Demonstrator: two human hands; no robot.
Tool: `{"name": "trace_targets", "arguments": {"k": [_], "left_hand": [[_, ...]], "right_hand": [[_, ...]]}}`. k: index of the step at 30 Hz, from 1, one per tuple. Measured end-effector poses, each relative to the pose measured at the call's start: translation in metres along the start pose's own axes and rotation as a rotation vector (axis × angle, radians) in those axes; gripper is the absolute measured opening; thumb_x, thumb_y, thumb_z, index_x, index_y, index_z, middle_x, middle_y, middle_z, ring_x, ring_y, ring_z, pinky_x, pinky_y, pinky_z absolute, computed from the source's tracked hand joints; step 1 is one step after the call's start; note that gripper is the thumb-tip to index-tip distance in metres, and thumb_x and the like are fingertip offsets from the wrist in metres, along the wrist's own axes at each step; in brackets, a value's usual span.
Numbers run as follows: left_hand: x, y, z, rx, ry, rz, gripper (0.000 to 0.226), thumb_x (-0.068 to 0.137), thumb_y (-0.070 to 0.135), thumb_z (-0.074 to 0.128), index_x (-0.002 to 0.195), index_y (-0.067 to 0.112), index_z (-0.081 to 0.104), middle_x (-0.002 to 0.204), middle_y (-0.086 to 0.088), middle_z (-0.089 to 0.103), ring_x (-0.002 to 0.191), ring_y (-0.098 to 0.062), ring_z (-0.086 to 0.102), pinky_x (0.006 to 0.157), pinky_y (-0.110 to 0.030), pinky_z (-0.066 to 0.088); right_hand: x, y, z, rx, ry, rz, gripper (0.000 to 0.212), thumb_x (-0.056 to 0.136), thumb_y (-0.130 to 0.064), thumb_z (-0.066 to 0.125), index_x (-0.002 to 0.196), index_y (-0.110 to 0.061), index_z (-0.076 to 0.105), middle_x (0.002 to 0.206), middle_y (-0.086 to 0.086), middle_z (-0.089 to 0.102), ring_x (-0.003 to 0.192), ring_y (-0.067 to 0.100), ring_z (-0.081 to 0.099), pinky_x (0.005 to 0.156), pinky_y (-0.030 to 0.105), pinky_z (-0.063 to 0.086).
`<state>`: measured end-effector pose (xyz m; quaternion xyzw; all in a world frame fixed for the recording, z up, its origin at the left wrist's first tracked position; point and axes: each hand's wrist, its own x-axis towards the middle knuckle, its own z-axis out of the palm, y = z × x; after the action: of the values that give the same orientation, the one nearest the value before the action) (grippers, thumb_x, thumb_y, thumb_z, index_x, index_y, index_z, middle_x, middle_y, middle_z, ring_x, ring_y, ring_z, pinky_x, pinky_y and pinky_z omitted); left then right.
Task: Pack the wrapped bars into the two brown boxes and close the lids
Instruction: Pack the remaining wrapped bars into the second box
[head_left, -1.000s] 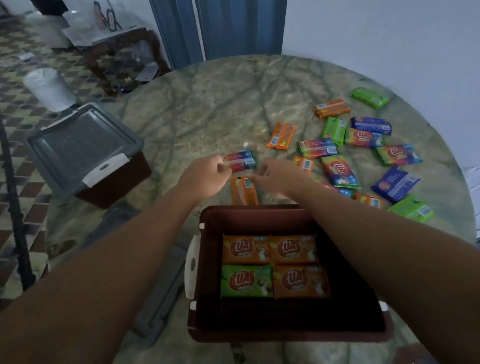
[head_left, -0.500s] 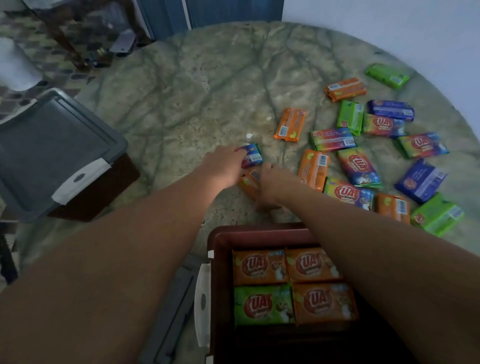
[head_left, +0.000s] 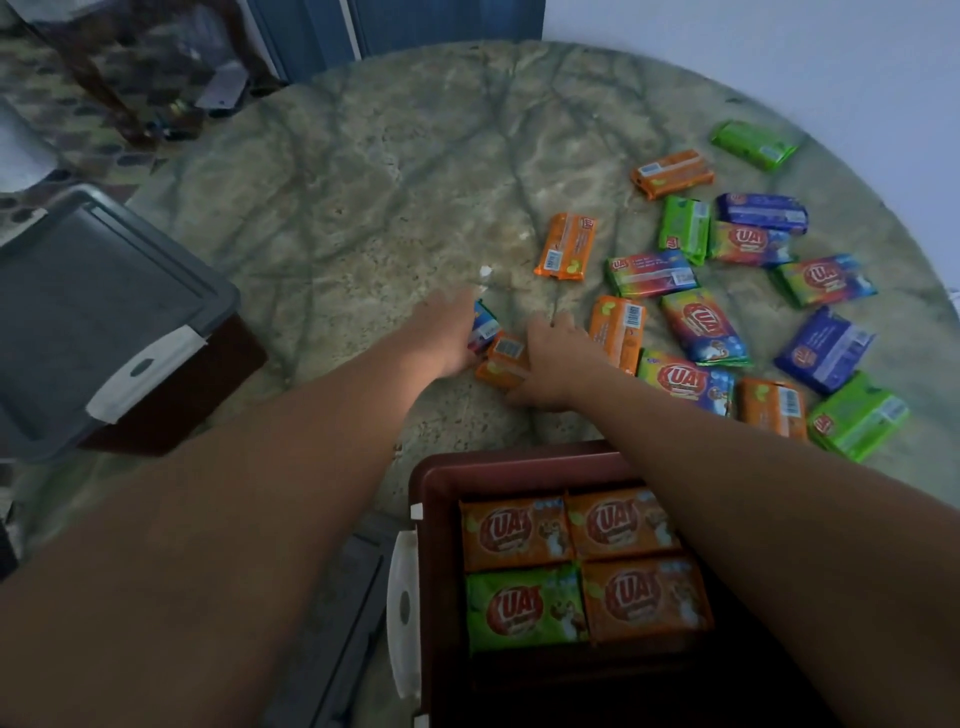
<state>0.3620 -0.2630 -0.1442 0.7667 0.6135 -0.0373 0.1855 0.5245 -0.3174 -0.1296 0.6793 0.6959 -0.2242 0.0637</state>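
Note:
An open brown box (head_left: 441, 478) sits at the near edge of the round table, with several wrapped bars (head_left: 571, 566) laid flat inside. A second brown box (head_left: 176, 384), shut under a grey lid (head_left: 93, 296), stands at the left. My left hand (head_left: 447, 338) grips a blue and red bar (head_left: 484, 325) just beyond the open box. My right hand (head_left: 550, 358) closes on an orange bar (head_left: 503, 358) beside it. Several loose bars (head_left: 696, 322) in orange, green, blue and rainbow wrappers lie scattered to the right.
The marble-patterned table (head_left: 374, 171) curves away ahead. A loose grey lid (head_left: 337, 613) lies left of the open box. A white wall rises at the right, blue curtains at the back, and a tiled floor with dark furniture at the far left.
Both hands have come down onto the table and closed on the two bars beyond the open box. The camera has tilted down and shifted closer.

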Motion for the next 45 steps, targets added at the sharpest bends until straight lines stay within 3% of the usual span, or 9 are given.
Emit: {"name": "trace_targets", "arguments": {"k": [3,7,11,18,22,28,34,40,45], "left_hand": [[-0.012,-0.003,-0.009,-0.021,0.007,-0.086,0.075,0.084,0.049,0.074,0.142,0.015,0.041,0.140,-0.021,0.044,0.119,-0.041,0.053,0.095,-0.045,0.050],[-0.040,0.005,-0.031,-0.123,0.078,-0.071,0.087,0.057,0.064,0.070,0.127,0.014,0.051,0.131,-0.020,0.055,0.096,-0.032,0.064,0.069,-0.037,0.052],[-0.092,0.025,-0.047,-0.147,0.268,-0.012,0.071,0.077,0.044,0.079,0.124,0.009,0.039,0.119,-0.011,0.051,0.086,-0.025,0.064,0.072,-0.042,0.057],[-0.197,0.070,-0.037,-0.158,0.472,0.134,0.072,0.079,0.043,0.075,0.130,0.008,0.038,0.116,-0.011,0.055,0.079,-0.025,0.063,0.064,-0.038,0.051],[-0.233,0.083,-0.013,-0.085,0.408,0.126,0.066,0.082,0.041,0.075,0.129,0.015,0.036,0.110,-0.003,0.049,0.072,-0.017,0.057,0.053,-0.025,0.035],[-0.245,0.083,0.029,0.080,0.185,0.221,0.066,0.082,0.048,0.071,0.131,0.021,0.036,0.115,-0.001,0.050,0.089,-0.022,0.060,0.070,-0.037,0.047],[-0.240,0.082,0.038,0.275,0.118,0.279,0.057,0.089,0.046,0.063,0.134,0.023,0.036,0.118,-0.001,0.051,0.103,-0.023,0.055,0.079,-0.037,0.040],[-0.239,0.079,0.049,0.252,0.016,0.223,0.044,0.096,0.043,0.057,0.131,0.028,0.037,0.120,-0.002,0.042,0.107,-0.025,0.051,0.087,-0.043,0.049],[-0.239,0.091,0.057,0.066,0.046,0.167,0.032,0.095,0.041,0.052,0.118,0.026,0.037,0.111,-0.004,0.049,0.098,-0.027,0.055,0.077,-0.041,0.045]], "right_hand": [[-0.012,-0.002,-0.015,0.036,0.075,-0.022,0.093,0.075,-0.054,0.082,0.141,-0.013,0.031,0.140,0.015,0.042,0.112,0.037,0.060,0.083,0.044,0.053],[-0.040,-0.002,-0.035,0.168,0.193,-0.051,0.091,0.076,-0.064,0.073,0.138,-0.014,0.030,0.113,0.008,0.061,0.094,0.031,0.063,0.081,0.045,0.056],[-0.084,0.009,-0.046,0.330,0.322,-0.072,0.075,0.072,-0.064,0.069,0.122,-0.019,0.035,0.103,0.001,0.061,0.088,0.024,0.063,0.079,0.044,0.056],[-0.169,0.036,-0.031,0.370,0.434,-0.160,0.065,0.072,-0.055,0.076,0.113,-0.023,0.036,0.101,0.001,0.061,0.085,0.027,0.063,0.073,0.043,0.055],[-0.205,0.057,-0.013,0.281,0.408,-0.232,0.067,0.073,-0.055,0.078,0.115,-0.024,0.037,0.101,-0.004,0.058,0.079,0.022,0.061,0.066,0.039,0.052],[-0.213,0.083,0.014,-0.064,0.197,-0.316,0.072,0.074,-0.052,0.080,0.127,-0.032,0.037,0.118,-0.005,0.056,0.105,0.022,0.061,0.073,0.037,0.052],[-0.197,0.083,0.030,-0.232,0.151,-0.338,0.074,0.084,-0.047,0.074,0.148,-0.028,0.040,0.137,0.002,0.052,0.125,0.027,0.051,0.101,0.044,0.046],[-0.191,0.084,0.040,-0.285,0.101,-0.327,0.072,0.088,-0.050,0.069,0.151,-0.026,0.045,0.142,0.004,0.049,0.128,0.029,0.048,0.108,0.047,0.041],[-0.191,0.082,0.042,-0.217,0.115,-0.300,0.075,0.084,-0.049,0.073,0.148,-0.026,0.043,0.138,0.004,0.050,0.125,0.029,0.049,0.104,0.048,0.045]]}}
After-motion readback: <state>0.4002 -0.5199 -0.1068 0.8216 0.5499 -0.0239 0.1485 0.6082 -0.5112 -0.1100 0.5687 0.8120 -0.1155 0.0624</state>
